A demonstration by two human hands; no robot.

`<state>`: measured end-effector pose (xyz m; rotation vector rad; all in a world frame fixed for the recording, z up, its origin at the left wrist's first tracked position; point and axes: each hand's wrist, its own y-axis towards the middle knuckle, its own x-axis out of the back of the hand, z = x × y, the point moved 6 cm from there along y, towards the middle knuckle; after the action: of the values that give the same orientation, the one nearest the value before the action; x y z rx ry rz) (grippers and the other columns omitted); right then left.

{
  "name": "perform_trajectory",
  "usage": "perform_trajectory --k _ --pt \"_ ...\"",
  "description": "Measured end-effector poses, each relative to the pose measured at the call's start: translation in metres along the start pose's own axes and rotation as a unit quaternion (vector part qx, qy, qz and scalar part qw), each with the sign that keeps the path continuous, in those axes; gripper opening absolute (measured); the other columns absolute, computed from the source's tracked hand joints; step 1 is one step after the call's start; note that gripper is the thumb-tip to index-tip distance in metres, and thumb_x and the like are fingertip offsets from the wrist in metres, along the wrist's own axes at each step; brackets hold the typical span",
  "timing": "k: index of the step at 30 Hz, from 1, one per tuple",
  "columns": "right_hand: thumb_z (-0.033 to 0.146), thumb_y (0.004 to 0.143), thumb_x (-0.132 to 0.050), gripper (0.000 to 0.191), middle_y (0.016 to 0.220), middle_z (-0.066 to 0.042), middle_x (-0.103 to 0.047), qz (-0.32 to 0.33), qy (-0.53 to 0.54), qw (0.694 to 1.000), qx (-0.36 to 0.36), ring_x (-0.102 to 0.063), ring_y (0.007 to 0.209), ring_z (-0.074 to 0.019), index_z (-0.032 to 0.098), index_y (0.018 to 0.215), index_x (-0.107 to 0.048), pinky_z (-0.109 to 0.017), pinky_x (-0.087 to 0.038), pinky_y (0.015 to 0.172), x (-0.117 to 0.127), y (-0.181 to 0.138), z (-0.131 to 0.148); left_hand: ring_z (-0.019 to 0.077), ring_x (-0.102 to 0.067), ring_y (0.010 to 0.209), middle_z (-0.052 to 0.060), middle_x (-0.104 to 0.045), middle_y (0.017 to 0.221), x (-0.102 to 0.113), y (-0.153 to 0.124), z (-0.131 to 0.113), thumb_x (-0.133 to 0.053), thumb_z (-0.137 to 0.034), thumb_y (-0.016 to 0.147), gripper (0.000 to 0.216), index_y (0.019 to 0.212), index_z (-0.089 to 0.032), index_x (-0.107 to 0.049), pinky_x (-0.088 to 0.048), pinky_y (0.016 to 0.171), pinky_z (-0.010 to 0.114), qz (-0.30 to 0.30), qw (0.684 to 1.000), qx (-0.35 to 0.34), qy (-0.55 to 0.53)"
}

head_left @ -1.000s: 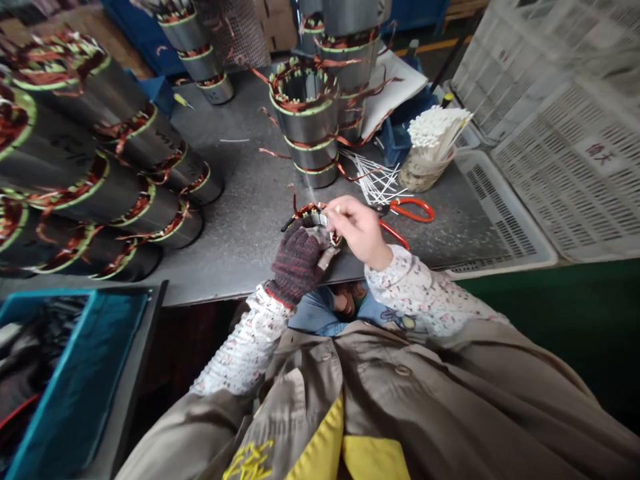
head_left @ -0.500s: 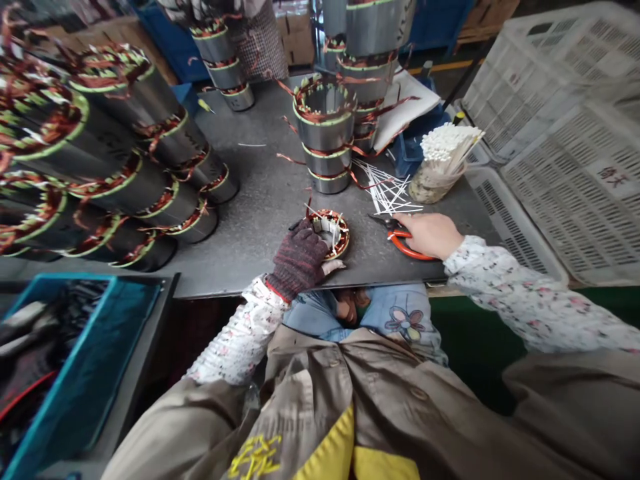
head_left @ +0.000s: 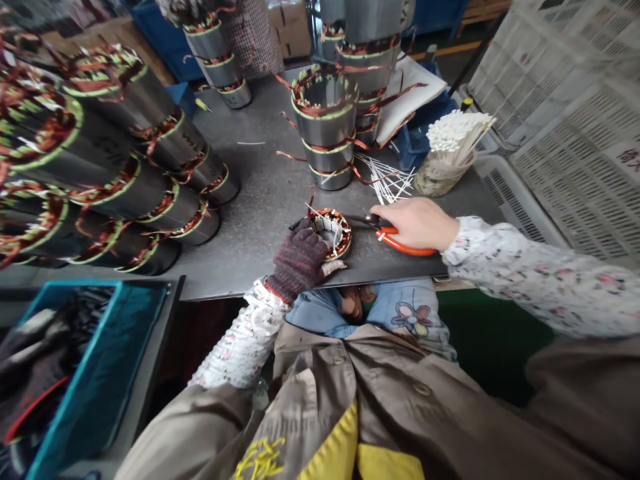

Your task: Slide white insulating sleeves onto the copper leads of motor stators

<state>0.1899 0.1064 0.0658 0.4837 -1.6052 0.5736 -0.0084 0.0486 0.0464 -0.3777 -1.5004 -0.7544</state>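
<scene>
A small wound stator (head_left: 334,231) with copper coils lies flat near the front edge of the grey metal table (head_left: 260,200). My left hand (head_left: 299,259), in a dark knitted glove, grips its near side. My right hand (head_left: 417,224), bare, rests over the orange-handled scissors (head_left: 403,244) just right of the stator, fingers closed on the handles. The scissors' dark blades point toward the stator.
Stacks of wound stators lie on their sides at the left (head_left: 115,180); upright stacks stand behind (head_left: 325,127). Loose white strips (head_left: 385,180) and a jar of white sticks (head_left: 447,157) sit at the right. White crates (head_left: 565,100) are far right, a teal bin (head_left: 85,373) lower left.
My right hand left the stator, reached right to the scissors, and now brings them slightly back toward the stator. My left hand stays on the stator.
</scene>
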Motion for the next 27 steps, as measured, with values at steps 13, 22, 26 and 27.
perform_trajectory --k 13,22,26,27 --pt "0.041 0.095 -0.044 0.048 0.087 -0.013 -0.077 0.046 -0.031 0.998 -0.032 -0.065 0.072 -0.0248 0.014 0.128 -0.067 -0.034 -0.031 0.062 -0.003 -0.022 0.003 0.0314 -0.064 0.108 0.013 -0.072 0.096 -0.001 0.001 -0.003 -0.059 -0.063 0.096 0.051 0.102 -0.015 -0.076 -0.042 0.119 0.053 0.004 0.999 0.049 -0.015" --pt "0.040 0.095 -0.048 0.047 0.089 -0.016 -0.076 0.001 -0.043 0.996 0.082 -0.067 0.081 -0.0264 0.011 0.124 -0.069 -0.034 -0.037 0.068 0.003 -0.024 0.043 0.0299 -0.065 0.108 0.012 -0.072 0.096 -0.005 0.000 -0.001 -0.056 -0.067 0.096 0.055 0.098 -0.016 -0.075 -0.042 0.118 0.053 -0.012 0.998 0.053 -0.025" --pt "0.041 0.095 -0.047 0.047 0.094 -0.014 -0.078 0.022 0.006 1.000 -0.008 -0.069 0.081 -0.0267 0.015 0.129 -0.068 -0.034 -0.039 0.065 -0.010 -0.021 0.021 0.0299 -0.067 0.106 0.011 -0.073 0.092 -0.003 -0.001 0.010 -0.056 -0.069 0.095 0.058 0.103 -0.015 -0.075 -0.044 0.115 0.052 -0.018 0.998 0.056 -0.016" --pt "0.042 0.095 -0.048 0.050 0.097 -0.013 -0.079 0.015 0.028 0.998 -0.047 -0.070 0.082 -0.0272 0.016 0.133 -0.065 -0.034 -0.041 0.065 -0.015 -0.022 0.007 0.0300 -0.067 0.106 0.011 -0.073 0.093 -0.003 -0.002 0.016 -0.058 -0.068 0.095 0.056 0.104 -0.015 -0.075 -0.045 0.114 0.052 -0.018 0.998 0.057 -0.014"
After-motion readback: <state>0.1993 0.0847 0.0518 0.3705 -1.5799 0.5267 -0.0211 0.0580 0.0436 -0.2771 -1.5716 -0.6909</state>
